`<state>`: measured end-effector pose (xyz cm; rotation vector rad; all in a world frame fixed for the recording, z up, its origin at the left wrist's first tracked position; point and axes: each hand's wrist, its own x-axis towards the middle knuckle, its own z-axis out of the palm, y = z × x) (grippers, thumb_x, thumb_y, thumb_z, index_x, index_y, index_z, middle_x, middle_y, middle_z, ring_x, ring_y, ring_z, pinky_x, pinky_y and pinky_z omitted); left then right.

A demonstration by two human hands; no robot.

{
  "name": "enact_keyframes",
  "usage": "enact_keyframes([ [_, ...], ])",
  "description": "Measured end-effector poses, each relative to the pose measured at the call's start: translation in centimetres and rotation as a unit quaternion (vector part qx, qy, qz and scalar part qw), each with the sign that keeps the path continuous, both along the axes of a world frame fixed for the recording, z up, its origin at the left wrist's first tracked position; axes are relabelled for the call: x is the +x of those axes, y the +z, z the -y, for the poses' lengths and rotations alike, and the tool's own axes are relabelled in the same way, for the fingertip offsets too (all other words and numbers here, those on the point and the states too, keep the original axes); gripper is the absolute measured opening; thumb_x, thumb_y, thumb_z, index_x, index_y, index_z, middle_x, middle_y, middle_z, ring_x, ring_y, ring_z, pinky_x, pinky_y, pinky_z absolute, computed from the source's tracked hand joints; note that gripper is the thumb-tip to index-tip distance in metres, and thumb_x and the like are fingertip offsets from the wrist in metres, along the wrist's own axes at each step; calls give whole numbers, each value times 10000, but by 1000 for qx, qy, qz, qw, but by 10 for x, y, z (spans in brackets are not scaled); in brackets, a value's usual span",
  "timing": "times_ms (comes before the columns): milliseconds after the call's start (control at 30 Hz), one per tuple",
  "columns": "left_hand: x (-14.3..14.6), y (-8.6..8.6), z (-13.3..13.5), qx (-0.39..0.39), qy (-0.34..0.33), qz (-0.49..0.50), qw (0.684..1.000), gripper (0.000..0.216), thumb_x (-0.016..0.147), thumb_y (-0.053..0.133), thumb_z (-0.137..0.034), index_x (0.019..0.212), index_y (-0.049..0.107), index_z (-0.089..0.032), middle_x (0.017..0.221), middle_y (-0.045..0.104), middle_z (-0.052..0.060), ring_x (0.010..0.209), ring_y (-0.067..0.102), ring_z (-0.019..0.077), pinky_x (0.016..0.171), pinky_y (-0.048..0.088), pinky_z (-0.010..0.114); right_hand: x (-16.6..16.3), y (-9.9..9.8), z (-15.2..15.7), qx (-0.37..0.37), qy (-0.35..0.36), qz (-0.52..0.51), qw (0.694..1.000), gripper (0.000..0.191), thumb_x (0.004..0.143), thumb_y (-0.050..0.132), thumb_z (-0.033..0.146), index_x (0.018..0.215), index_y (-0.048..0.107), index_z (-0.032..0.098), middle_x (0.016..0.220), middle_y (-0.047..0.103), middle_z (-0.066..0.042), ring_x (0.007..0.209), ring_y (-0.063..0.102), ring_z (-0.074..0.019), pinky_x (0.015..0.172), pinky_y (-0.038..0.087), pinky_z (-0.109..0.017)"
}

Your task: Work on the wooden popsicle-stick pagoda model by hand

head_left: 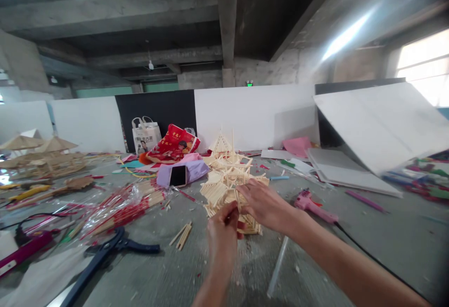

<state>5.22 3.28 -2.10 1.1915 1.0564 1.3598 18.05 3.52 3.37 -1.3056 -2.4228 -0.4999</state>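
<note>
A model building made of thin wooden sticks point(226, 176) stands on the grey floor in the middle of the view. My left hand point(221, 234) is closed in a pinch at the model's lower front, on something I cannot make out. My right hand point(264, 204) rests on the model's right side with its fingers curled onto the sticks. A few loose sticks point(182, 235) lie on the floor just left of my left hand.
Black-handled shears point(105, 253) lie at the lower left beside bundles of red-wrapped sticks point(122, 208). A pink glue gun point(314, 205) with a black cord lies to the right. A phone point(178, 175) rests on a purple cloth behind. White boards point(372, 129) lean at right.
</note>
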Motion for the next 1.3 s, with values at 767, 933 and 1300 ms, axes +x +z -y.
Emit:
enact_keyframes([
  [767,-1,7,1,90,-34,-138,986,367,779,456,-405,999,587,-141,691,643,36,466,571,115,347,411,181,0,2,-3,7,17,26,999,315,751,488,119,1060,493,59,911,575,-116,893,493,-240,790,397,-342],
  [933,-1,3,-3,115,-17,-175,978,292,781,435,-295,1003,577,-169,671,637,8,423,562,100,336,397,170,-1,3,-4,10,12,29,999,306,747,498,139,1044,495,68,896,574,-116,874,493,-248,747,406,-343],
  [1300,4,2,-5,112,-7,-179,977,367,753,423,-225,1071,576,-124,611,635,7,332,468,57,311,347,149,0,5,-3,-4,17,18,1000,226,740,523,163,959,496,112,852,577,-79,848,495,-220,706,389,-296],
])
